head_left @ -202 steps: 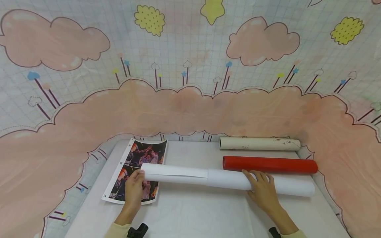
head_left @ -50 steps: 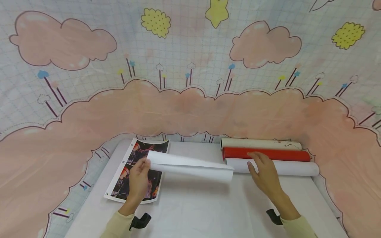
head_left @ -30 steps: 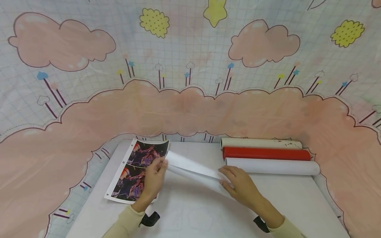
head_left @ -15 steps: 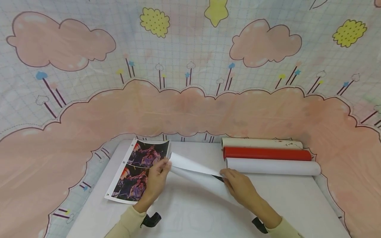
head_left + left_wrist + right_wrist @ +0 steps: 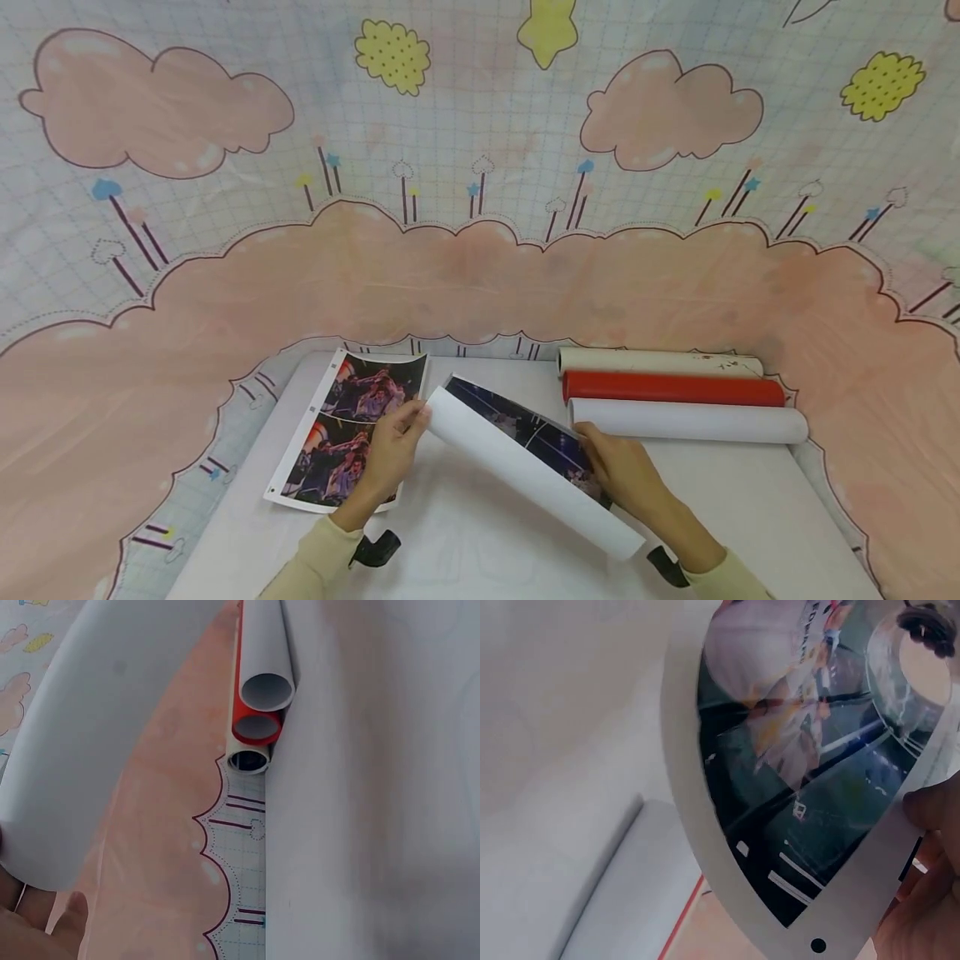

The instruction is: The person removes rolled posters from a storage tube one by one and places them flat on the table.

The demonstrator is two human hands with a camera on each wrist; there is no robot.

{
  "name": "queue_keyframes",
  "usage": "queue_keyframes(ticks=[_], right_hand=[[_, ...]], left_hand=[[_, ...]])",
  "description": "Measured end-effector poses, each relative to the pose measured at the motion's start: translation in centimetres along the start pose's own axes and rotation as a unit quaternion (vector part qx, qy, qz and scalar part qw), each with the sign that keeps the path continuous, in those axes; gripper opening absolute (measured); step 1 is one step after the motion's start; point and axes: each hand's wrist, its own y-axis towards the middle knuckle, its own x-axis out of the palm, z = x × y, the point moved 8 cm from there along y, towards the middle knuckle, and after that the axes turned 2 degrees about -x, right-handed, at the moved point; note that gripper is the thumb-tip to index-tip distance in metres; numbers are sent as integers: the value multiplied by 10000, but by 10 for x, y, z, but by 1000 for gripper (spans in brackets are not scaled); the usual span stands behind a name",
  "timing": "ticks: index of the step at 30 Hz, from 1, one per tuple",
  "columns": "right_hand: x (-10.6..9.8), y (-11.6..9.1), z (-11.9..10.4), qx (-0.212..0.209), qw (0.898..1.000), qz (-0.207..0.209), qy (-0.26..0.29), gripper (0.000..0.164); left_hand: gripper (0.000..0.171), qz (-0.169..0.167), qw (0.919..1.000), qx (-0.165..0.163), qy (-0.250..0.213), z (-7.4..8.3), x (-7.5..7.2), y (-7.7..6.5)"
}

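Observation:
A curled printed sheet [image 5: 517,479] hangs over the table between both hands, its white back outward and dark pictures on its inner face. My left hand [image 5: 392,450] pinches its upper left corner between thumb and fingers. At the other end, my right hand [image 5: 626,471] grips the far edge, pulling the curl apart. The right wrist view shows the right thumb [image 5: 934,806] on the white margin beside the colour picture [image 5: 795,742]. In the left wrist view the sheet's white back [image 5: 82,750] rises above the fingers.
Another photo sheet [image 5: 367,396] lies on the table's left, partly behind the left hand. At the back right, a white tube [image 5: 690,419], a red tube [image 5: 675,388] and a cream tube [image 5: 652,362] lie side by side. A patterned cloth [image 5: 480,283] hangs behind.
The roll has come out of the white tube, which now lies against the red one. My right hand has moved from the tubes to the sheet's edge, and the sheet has opened, baring its pictures.

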Motion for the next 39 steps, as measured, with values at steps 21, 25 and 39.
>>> queue_keyframes(ticks=[21,25,39], right_hand=[[0,-7,9,209,9847,397,1683,18],[3,-7,13,508,9802,415,1867,17],[20,1,10,1077,9556,672,2661,18]], left_hand=[[59,-1212,9891,-276,-793,-9,21,2],[79,-1315,9777,-653,-1501,-12,29,-1],[91,-1220,9662,-1431,-1761,-30,44,-18]])
